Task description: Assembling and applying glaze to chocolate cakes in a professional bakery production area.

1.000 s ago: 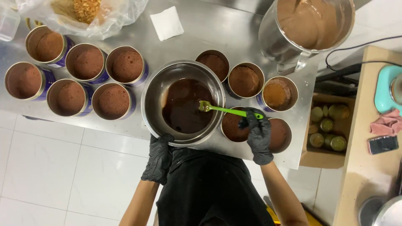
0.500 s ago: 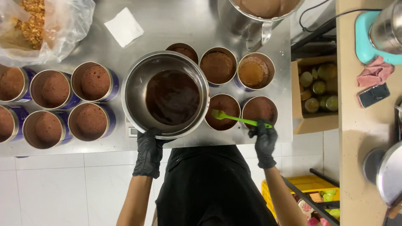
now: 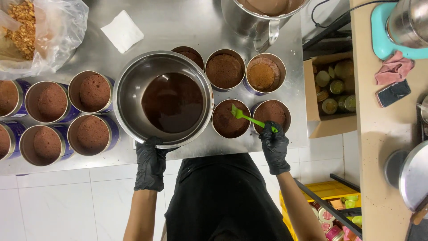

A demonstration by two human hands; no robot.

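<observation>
Fingers [image 3: 271, 134] of my black-gloved right hand [image 3: 275, 145] are closed around the handle of a green silicone brush [image 3: 246, 117], its head resting on the dark cake in a round metal tin [image 3: 230, 118] right of centre. Fingers [image 3: 151, 145] of my black-gloved left hand [image 3: 150, 163] are curled over the near rim of a large steel bowl [image 3: 133, 89] holding dark brown syrup [image 3: 173, 101]. That bowl sits close to the counter [image 3: 178, 22] edge at lower centre, so I judge a hard pull could tip it onto me. A loaded brush could drip on the steel between bowl and tin, or I might press too hard and tear the crumb. More filled tins [image 3: 91, 91] stand at the left; a plastic bag of crumbs [image 3: 42, 31] lies upper left.
</observation>
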